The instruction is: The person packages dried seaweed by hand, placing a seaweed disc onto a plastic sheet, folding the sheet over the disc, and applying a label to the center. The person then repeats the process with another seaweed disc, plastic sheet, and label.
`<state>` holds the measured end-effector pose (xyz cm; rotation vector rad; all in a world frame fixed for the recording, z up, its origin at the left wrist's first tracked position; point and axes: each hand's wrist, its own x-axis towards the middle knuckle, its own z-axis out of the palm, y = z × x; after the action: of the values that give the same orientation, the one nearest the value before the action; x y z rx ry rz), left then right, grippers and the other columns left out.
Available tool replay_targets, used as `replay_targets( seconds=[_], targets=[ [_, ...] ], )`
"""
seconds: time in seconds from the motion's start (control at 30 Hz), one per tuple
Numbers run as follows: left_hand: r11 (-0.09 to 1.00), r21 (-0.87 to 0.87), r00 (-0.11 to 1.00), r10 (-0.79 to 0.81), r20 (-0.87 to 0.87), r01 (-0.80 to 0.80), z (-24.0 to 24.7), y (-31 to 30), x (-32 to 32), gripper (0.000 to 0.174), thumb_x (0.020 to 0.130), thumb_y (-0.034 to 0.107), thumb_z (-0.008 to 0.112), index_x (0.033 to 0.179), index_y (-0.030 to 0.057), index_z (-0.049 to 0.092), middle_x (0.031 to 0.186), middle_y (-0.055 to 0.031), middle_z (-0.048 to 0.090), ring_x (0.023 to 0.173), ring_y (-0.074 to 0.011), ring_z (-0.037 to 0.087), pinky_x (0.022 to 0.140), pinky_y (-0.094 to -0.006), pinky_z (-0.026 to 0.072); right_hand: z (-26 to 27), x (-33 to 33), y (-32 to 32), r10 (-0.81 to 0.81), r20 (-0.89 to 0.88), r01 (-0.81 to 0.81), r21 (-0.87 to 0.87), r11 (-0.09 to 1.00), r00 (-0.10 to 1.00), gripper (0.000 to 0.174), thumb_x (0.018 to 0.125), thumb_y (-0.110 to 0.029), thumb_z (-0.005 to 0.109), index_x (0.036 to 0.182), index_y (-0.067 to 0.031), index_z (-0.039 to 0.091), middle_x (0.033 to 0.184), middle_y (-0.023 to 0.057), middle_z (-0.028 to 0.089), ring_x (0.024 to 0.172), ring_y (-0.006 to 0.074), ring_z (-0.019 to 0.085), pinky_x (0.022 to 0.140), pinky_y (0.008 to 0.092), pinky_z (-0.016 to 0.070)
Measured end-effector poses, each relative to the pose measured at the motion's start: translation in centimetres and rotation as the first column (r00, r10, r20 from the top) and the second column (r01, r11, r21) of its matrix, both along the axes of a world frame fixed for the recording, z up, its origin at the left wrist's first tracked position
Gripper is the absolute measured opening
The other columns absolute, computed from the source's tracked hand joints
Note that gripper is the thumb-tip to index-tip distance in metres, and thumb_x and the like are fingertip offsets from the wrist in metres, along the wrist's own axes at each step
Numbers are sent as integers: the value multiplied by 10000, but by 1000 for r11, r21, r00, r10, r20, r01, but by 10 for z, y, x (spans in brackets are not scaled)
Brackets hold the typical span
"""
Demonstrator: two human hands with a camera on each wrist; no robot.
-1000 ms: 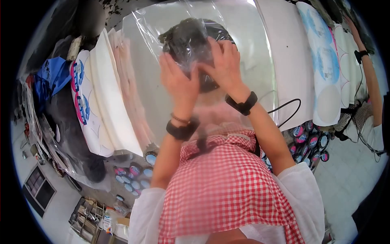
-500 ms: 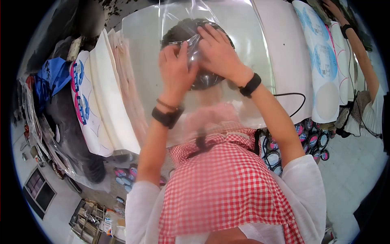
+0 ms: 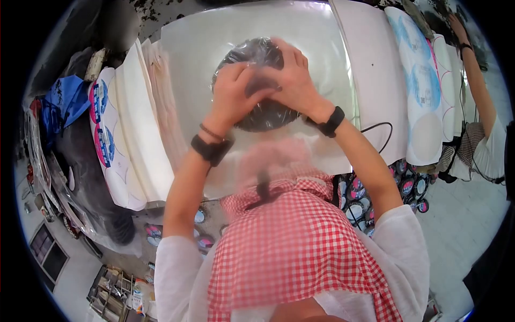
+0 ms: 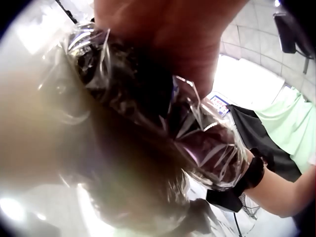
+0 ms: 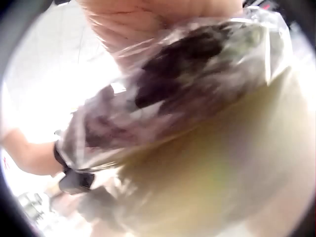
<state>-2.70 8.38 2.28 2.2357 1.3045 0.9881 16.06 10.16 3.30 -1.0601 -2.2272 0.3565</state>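
A round, dark bundle [image 3: 263, 118] in clear plastic film lies on a shiny pale metal-like surface [image 3: 198, 32]. On its left side the left hand [image 3: 233, 91] grips it from above with bent fingers, and the right hand [image 3: 298, 86] grips its upper right side. The hands come together over the bundle's middle, hiding that part and some fingertips. In the left wrist view, the left palm [image 4: 163, 29] is against the crinkled film around the dark bundle [image 4: 133, 74]. The right wrist view has the right palm [image 5: 158, 19] over the wrapped bundle [image 5: 182, 74].
White sheets [image 3: 145, 139] and a printed roll of labels [image 3: 107, 139] flank the surface on the left. More printed film [image 3: 421, 86] lies on the right, with a black cable [image 3: 390, 137] nearby. Several small round packages [image 3: 402, 182] are below. Another person's arm [image 3: 480, 86] reaches in at far right.
The bundle sits slightly lower in the head view, and its loose film no longer stretches up past the surface's far edge. Both hands have shifted over it and closed in toward its middle.
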Motion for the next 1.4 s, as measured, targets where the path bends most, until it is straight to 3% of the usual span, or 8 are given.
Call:
replay_targets(
  seconds=[0.27,0.47,0.63,0.93,0.97,1.0,1.07,1.4],
  targets=[
    [935,59,908,324,265,-350,20,-9,32,403,814,272,731,1132,54,613,1098,-95,625,1122,-304,552,1032,-433,341,-9,0,14,182,69,-183,12,983,981,335,717,-199,729,1000,-72,601,1164,50,585,1144,255,511,1034,415,379],
    [975,135,981,186,-63,-176,0,-4,26,287,903,103,559,1184,85,617,1186,-72,639,1229,-269,534,1073,-447,324,9,24,-11,223,-160,-248,-161,955,962,529,780,-291,718,1187,-7,537,1336,195,486,1286,355,423,1078,430,328],
    [990,78,976,126,-176,-114,5,-9,34,346,902,131,545,1242,136,612,1261,-80,590,1284,-291,472,1088,-456,303,-5,8,-47,-216,370,269,-99,958,904,718,881,-336,556,1376,145,358,1480,331,259,1392,447,233,1133,516,223],
    [979,174,947,151,-284,-104,3,-14,41,184,912,190,600,1059,142,701,1185,-63,611,1263,-320,475,1051,-442,330,17,108,-25,-129,60,139,-214,967,990,418,830,-251,624,1135,35,601,1286,238,535,1264,380,455,1056,444,372],
    [980,164,941,156,-299,-110,3,-14,44,175,921,188,590,1046,135,700,1185,-59,609,1266,-319,473,1051,-442,329,-10,173,-13,-398,214,392,70,917,892,480,855,-342,628,1204,-18,571,1216,205,559,1147,371,518,1005,473,388],
    [980,165,939,157,-305,-110,3,-13,46,175,924,186,586,1045,132,700,1189,-57,607,1268,-319,472,1051,-441,329,41,213,-14,-672,335,743,-162,649,660,436,836,-337,645,1137,-26,589,1122,167,566,1083,364,512,919,506,401],
    [978,164,927,180,-329,-132,3,-14,47,176,929,182,577,1042,127,700,1196,-53,603,1270,-318,471,1051,-440,328,11,295,-19,-802,594,751,502,429,61,332,777,-319,699,970,-71,589,1054,171,546,996,344,504,760,477,425],
    [976,176,945,173,-279,-126,5,-14,46,153,910,153,597,1019,125,701,1187,-51,602,1264,-317,480,1045,-464,332,15,318,-23,-583,793,496,441,747,173,141,803,-128,602,925,-57,597,925,153,526,864,330,540,675,455,520]
  ],
)
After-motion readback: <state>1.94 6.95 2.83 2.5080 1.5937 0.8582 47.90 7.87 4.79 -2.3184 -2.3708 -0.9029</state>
